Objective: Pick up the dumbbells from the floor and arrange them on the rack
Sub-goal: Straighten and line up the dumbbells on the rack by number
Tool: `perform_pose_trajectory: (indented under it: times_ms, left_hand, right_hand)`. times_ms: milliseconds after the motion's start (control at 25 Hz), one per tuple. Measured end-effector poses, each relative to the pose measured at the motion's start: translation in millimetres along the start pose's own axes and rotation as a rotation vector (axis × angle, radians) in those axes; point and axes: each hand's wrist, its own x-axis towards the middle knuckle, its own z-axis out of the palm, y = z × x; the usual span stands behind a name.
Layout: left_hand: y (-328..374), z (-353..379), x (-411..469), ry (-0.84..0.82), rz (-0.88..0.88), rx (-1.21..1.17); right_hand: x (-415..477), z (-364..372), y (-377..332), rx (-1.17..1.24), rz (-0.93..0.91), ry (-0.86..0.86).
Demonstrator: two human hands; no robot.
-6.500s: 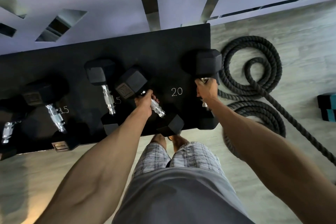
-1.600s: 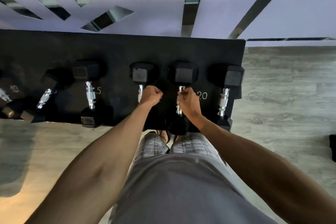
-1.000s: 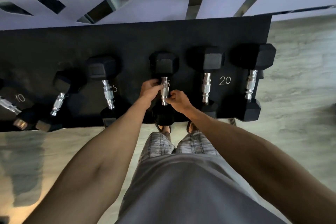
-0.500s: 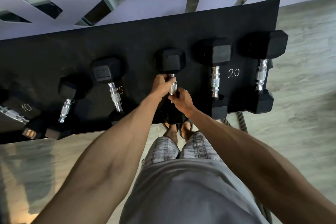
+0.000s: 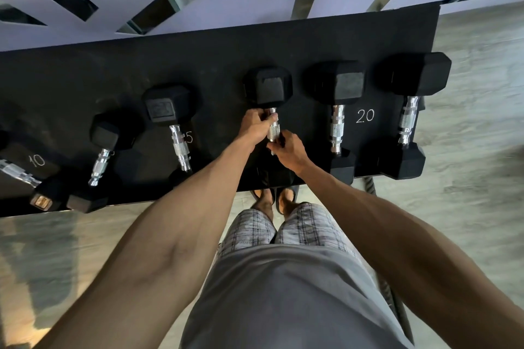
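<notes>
Flat black rack (image 5: 226, 45), white 10, 5 and 20 marked on top, six black hex-head dumbbells with knurled chrome handles in a row across it. Held dumbbell (image 5: 268, 87) fourth from left, handle running front to back, gripped high by left hand (image 5: 255, 125), pinched lower by right hand (image 5: 289, 150). Right of it, inner large dumbbell (image 5: 337, 127) and end dumbbell (image 5: 408, 119), parallel, either side of the 20. Leftward, mid dumbbell (image 5: 178, 144) beside the 5, small dumbbell (image 5: 99, 164) tilted, edge dumbbell (image 5: 17, 171) angled, cut off by frame.
</notes>
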Motion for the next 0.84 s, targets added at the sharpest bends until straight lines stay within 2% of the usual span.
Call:
perform_pose_trajectory:
  times_ms: [520, 680, 840]
  left_hand:
    - [-6.7, 6.2, -5.1, -0.019, -0.018, -0.007]
    - [-5.4, 7.4, -12.6, 0.003, -0.004, 0.086]
    - [-14.2, -6.0, -32.2, 0.083, -0.009, 0.214]
  right_hand:
    - [-6.2, 4.3, 10.9, -0.026, -0.021, -0.004]
    - [-14.6, 2.3, 12.0, -0.04, -0.041, 0.003]
    - [-30.4, -2.1, 15.4, -0.158, -0.225, 0.177]
